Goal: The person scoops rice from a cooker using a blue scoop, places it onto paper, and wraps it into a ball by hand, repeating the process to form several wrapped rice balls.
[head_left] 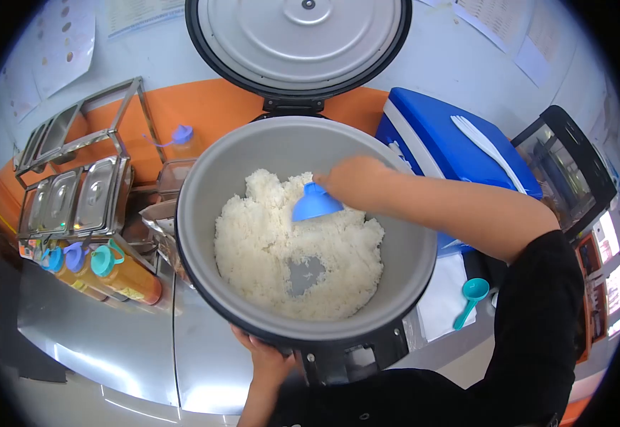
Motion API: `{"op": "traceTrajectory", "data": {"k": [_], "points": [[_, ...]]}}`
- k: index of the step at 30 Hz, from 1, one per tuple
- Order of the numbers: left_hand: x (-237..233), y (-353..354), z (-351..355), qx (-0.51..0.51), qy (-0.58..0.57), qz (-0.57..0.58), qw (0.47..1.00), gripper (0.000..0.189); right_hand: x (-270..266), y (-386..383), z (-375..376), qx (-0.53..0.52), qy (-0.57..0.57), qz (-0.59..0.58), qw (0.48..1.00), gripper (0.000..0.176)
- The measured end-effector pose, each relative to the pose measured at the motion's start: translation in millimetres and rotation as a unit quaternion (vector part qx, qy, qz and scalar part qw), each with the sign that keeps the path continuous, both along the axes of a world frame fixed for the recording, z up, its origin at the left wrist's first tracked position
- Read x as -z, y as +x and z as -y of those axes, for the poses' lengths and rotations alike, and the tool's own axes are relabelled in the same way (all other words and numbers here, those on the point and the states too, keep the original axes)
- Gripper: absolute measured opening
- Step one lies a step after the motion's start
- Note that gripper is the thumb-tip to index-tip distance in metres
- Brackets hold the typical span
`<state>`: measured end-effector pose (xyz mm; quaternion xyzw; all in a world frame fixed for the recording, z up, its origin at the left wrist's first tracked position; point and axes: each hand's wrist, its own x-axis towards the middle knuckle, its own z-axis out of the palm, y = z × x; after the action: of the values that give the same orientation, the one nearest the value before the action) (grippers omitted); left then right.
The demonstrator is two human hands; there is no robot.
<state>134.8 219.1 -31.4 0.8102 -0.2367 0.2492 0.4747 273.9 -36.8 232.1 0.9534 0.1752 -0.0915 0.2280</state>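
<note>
Gripping smooth blue plastic scoop (316, 203) over clumpy white rice (281, 242), right hand (352, 181).

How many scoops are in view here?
2. The blue scoop is held in the right hand, on the rice inside the cooker. The teal scoop lies to the right of the cooker. Others may be hidden.

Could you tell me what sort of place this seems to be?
Probably a commercial kitchen or food stall: the right hand holds a scoop in a big rice cooker, beside lidded steel pans and sauce bottles on a steel counter.
</note>
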Motion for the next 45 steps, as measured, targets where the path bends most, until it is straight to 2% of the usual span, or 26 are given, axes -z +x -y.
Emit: {"op": "traceTrajectory", "data": {"k": [1, 2, 3, 4, 8, 10, 11, 13, 14, 16, 17, 21, 25, 28, 30, 32, 34, 36, 37, 39, 40, 42, 43, 45], "points": [[18.5, -6.4, -6.5, 0.058, -0.018, -0.100, 0.993, 0.119, 8.5, 4.4, -4.9, -0.021, -0.054, 0.001, 0.998, 0.048], [31.2, -10.9, -8.8, 0.116, -0.036, -0.202, 0.972, 0.108, 12.0, 8.3, -7.7, -0.018, -0.057, -0.010, 0.998, 0.048], [-3.3, -13.2, -13.8, 0.088, 0.230, -0.058, 0.968, 0.069, 12.0, 9.8, -12.1, 0.009, -0.044, -0.052, 0.998, 0.049], [4.4, -15.1, -11.8, 0.092, 0.224, -0.070, 0.968, 0.069, 12.0, 11.2, -16.2, 0.036, -0.032, -0.094, 0.994, 0.050], [37.6, -16.1, -9.9, 0.163, 0.199, -0.078, 0.963, 0.068, 14.4, 4.3, -25.0, 0.017, -0.022, -0.128, 0.991, 0.051], [42.9, -14.2, -9.5, 0.172, 0.183, -0.079, 0.965, 0.068, 9.2, 6.5, -32.2, -0.062, -0.051, -0.190, 0.978, 0.048], [42.8, -12.9, -9.5, 0.171, 0.179, -0.079, 0.966, 0.068, -0.6, 10.2, -37.2, -0.063, -0.053, -0.197, 0.977, 0.048], [43.3, -13.2, -9.0, 0.171, 0.169, -0.081, 0.967, 0.067, -19.9, 27.0, -43.6, -0.017, 0.037, -0.104, 0.994, 0.034], [42.9, -12.8, -8.8, 0.169, 0.166, -0.082, 0.968, 0.067, -18.9, 39.2, -39.7, -0.021, 0.035, -0.111, 0.993, 0.034], [41.5, -12.1, -8.8, 0.168, 0.159, -0.083, 0.969, 0.066, -10.7, 58.8, -28.8, -0.101, 0.090, 0.033, 0.990, 0.036], [41.3, -12.2, -8.0, 0.168, 0.158, -0.083, 0.969, 0.066, 6.0, 62.8, -26.3, -0.144, 0.098, 0.021, 0.984, 0.039], [41.1, -11.8, -7.1, 0.169, 0.152, -0.088, 0.970, 0.065, 23.9, 35.4, -50.4, -0.114, 0.022, -0.079, 0.990, 0.040], [40.4, -10.9, -4.8, 0.166, 0.149, -0.089, 0.971, 0.064, -1.2, 30.1, -59.5, -0.119, 0.002, -0.114, 0.986, 0.043], [40.7, -11.2, -5.4, 0.165, 0.146, -0.090, 0.971, 0.064, -24.9, 41.9, -49.9, -0.097, -0.041, -0.145, 0.984, 0.038], [39.8, -13.0, -5.5, 0.163, 0.142, -0.091, 0.972, 0.063, -22.0, 53.8, -36.7, -0.107, 0.075, 0.029, 0.991, 0.041], [39.5, -12.2, -4.7, 0.160, 0.140, -0.090, 0.973, 0.063, 11.1, 60.8, -33.8, -0.140, 0.056, 0.032, 0.988, 0.041], [38.9, -14.2, -5.6, 0.162, 0.139, -0.089, 0.973, 0.062, 22.5, 57.6, -48.2, -0.164, 0.042, 0.036, 0.985, 0.041], [39.0, -13.7, -3.5, 0.161, 0.137, -0.089, 0.973, 0.062, 11.0, 48.9, -72.8, -0.091, -0.018, -0.147, 0.985, 0.041], [39.3, -14.8, -2.7, 0.163, 0.136, -0.090, 0.973, 0.061, 11.1, 45.0, -75.5, -0.086, -0.018, -0.148, 0.985, 0.041], [39.8, -14.7, -1.6, 0.165, 0.136, -0.091, 0.973, 0.061, 10.7, 37.6, -77.8, -0.193, -0.043, -0.158, 0.968, 0.042], [39.6, -14.5, -2.0, 0.164, 0.137, -0.089, 0.973, 0.061, 5.1, 35.9, -77.5, -0.191, -0.042, -0.156, 0.968, 0.042], [40.0, -13.3, -3.1, 0.164, 0.137, -0.089, 0.973, 0.060, -8.8, 32.8, -72.1, -0.182, -0.045, -0.227, 0.956, 0.041], [39.8, -13.5, -3.6, 0.165, 0.136, -0.089, 0.973, 0.060, -11.4, 33.5, -62.9, -0.181, -0.046, -0.228, 0.956, 0.041], [39.5, -12.6, -5.5, 0.164, 0.133, -0.091, 0.973, 0.059, -14.3, 43.2, -43.6, -0.139, 0.030, -0.110, 0.984, 0.041]]}}
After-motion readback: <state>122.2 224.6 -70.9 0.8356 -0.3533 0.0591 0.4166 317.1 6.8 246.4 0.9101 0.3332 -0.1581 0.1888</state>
